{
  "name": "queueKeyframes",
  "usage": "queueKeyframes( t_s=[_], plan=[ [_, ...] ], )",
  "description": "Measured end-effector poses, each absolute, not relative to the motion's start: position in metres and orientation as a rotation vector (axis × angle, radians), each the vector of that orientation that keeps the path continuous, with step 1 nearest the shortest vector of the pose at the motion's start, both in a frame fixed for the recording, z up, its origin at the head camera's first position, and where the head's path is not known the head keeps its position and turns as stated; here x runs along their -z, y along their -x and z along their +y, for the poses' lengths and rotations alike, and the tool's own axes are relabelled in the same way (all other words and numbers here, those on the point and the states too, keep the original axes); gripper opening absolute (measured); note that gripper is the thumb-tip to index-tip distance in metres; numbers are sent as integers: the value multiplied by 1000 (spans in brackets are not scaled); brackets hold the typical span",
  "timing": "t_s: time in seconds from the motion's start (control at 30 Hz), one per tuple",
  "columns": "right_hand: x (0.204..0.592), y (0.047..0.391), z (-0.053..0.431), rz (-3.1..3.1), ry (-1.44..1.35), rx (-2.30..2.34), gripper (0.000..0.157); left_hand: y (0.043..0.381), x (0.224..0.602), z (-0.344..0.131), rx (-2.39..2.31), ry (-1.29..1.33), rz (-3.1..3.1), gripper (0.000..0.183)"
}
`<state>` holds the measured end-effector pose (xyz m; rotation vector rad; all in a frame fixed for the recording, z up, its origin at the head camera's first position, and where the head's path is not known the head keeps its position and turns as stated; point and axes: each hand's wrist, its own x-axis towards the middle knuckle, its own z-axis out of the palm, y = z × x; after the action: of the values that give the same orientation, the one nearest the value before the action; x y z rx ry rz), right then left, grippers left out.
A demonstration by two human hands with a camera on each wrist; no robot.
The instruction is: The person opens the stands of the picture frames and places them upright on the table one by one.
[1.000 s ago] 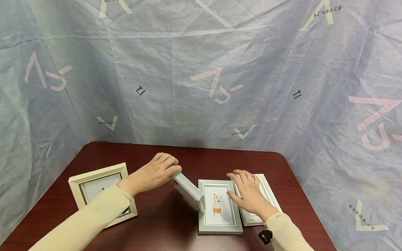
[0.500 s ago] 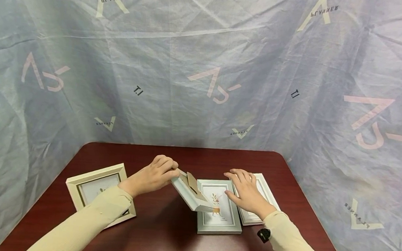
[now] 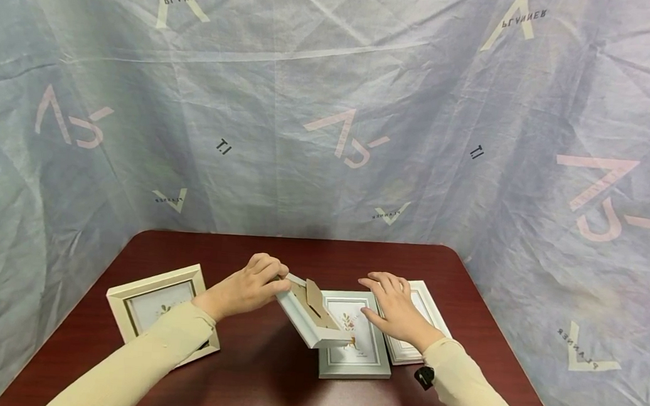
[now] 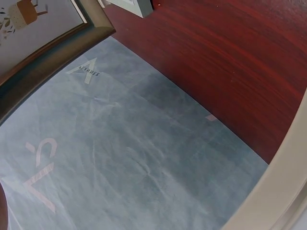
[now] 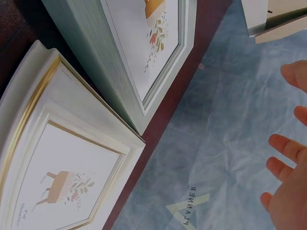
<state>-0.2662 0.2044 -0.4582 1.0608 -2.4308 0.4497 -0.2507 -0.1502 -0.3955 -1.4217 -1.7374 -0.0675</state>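
Note:
My left hand (image 3: 248, 287) grips the upper left end of a pale picture frame (image 3: 297, 316), holding it tilted. Its brown cardboard back (image 3: 325, 318) and stand flap (image 3: 313, 298) face up and to the right. Its printed front (image 4: 53, 24), under a dark-looking rim, appears in the left wrist view. The lower end overlaps a grey-green picture frame (image 3: 354, 376) lying face up with a plant print. My right hand (image 3: 399, 310), fingers spread and loosely bent, hovers over a white picture frame (image 3: 433, 306) with gold lines. Nothing shows between its fingers (image 5: 287, 146).
A cream picture frame (image 3: 152, 282) lies face up at the left, partly hidden by my left sleeve (image 3: 144, 354). The grey-green and white frames lie side by side on the dark red table (image 3: 267, 387). A grey printed cloth (image 3: 273, 130) hangs around the table.
The left hand has turned the held frame, so its cardboard back and stand flap have come into view. The right hand has shifted slightly left; the other frames stay put.

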Motion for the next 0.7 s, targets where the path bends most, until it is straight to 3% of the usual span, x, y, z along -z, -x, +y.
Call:
queueKeyframes(
  t_s=[0.7],
  plan=[
    [455,292,172,-2420,-1382,-345,56,253,400,-144,41,1421,-1676,16]
  ],
)
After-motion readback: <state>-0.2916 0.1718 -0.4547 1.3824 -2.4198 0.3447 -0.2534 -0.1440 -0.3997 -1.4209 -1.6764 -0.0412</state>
